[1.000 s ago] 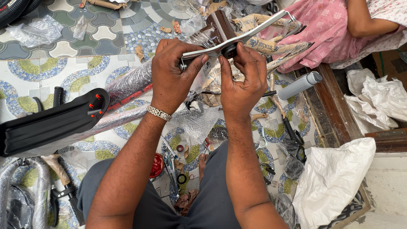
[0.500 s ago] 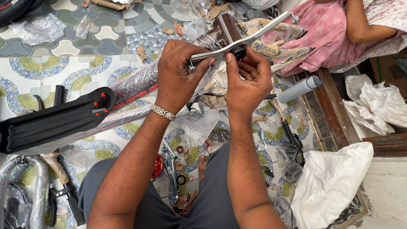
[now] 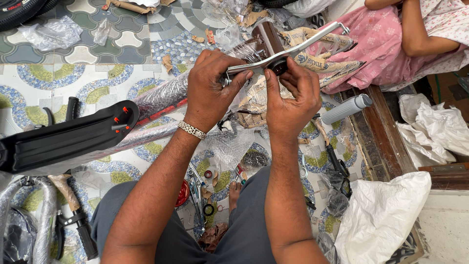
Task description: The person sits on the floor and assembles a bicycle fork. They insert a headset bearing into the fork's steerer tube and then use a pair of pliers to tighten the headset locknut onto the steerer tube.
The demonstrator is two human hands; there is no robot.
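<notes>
Tiled floor; both hands raised, gripping silver bracket.

I saw a tiled floor patterned in blue and green rings, changing to grey and green wavy tiles toward the top edge. Even daylight lay across it. Along the right side ran a dark wooden sill, with a pale stone slab beyond it at the bottom right corner. No walls or windows were in my view.
</notes>
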